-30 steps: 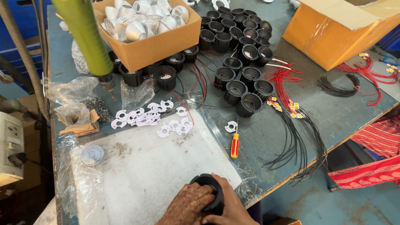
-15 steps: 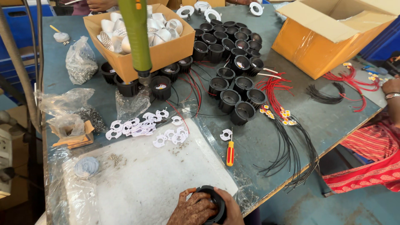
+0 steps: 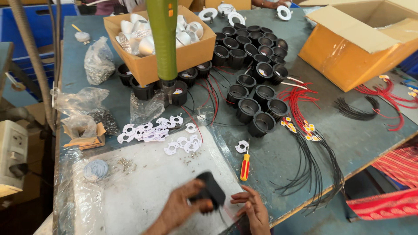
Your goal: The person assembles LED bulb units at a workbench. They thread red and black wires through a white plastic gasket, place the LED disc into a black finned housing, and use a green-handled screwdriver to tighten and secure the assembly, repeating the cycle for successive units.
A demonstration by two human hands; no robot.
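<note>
Both hands work at the near edge of the bench: the left hand (image 3: 180,208) is closed around a black round lamp housing (image 3: 211,195), tilted and lifted just above the clear plastic sheet (image 3: 143,191), while the right hand (image 3: 252,209) lies loosely open beside it, fingertips near the housing though contact is too blurred to tell. Just beyond lie a red-and-yellow screwdriver (image 3: 245,166) and scattered white flat rings (image 3: 150,130). Farther off stand a cluster of black housings (image 3: 254,93), a hanging green power tool (image 3: 162,39), a cardboard box of white reflectors (image 3: 191,54) and red and black wire bundles (image 3: 305,143).
</note>
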